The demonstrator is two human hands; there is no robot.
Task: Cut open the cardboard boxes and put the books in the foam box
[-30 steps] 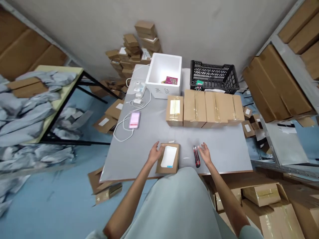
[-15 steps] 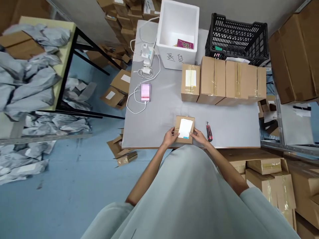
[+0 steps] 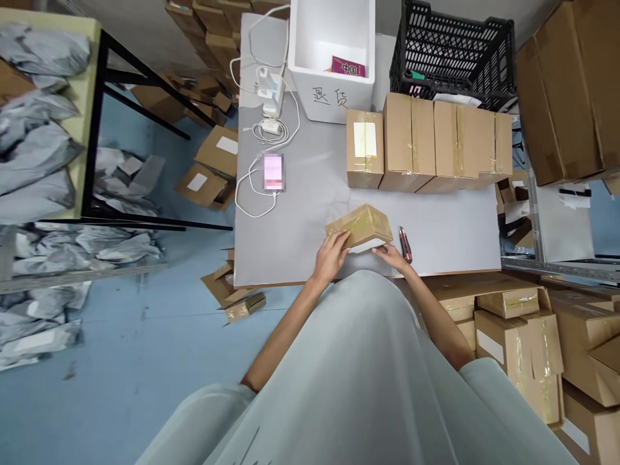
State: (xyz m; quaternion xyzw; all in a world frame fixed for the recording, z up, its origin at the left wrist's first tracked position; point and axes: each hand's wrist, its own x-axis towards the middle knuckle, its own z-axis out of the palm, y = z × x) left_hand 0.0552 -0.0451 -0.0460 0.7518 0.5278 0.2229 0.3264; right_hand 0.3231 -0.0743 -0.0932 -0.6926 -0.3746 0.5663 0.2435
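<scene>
A small taped cardboard box [image 3: 363,223] is tilted over the front of the grey table [image 3: 300,252], its white label partly visible low on the side facing me. My left hand [image 3: 332,254] grips its left end, fingers laid over the cardboard. At the lower right corner, my right hand [image 3: 389,255] pinches the edge, thumb and fingers closed on it. A red and black utility knife [image 3: 405,245] lies on the table just right of my right hand, untouched.
Behind stand a row of taped cardboard boxes [image 3: 409,145], a white foam box [image 3: 332,97] and a black plastic crate [image 3: 453,58]. A phone [image 3: 274,173] with white cables lies at the left. Grey parcels [image 3: 39,155] fill a side table; cartons [image 3: 513,342] are stacked at lower right.
The box has turned from lying label-up to tilted, with a taped face now upward. My left hand has shifted up along its side. The view has swung slightly.
</scene>
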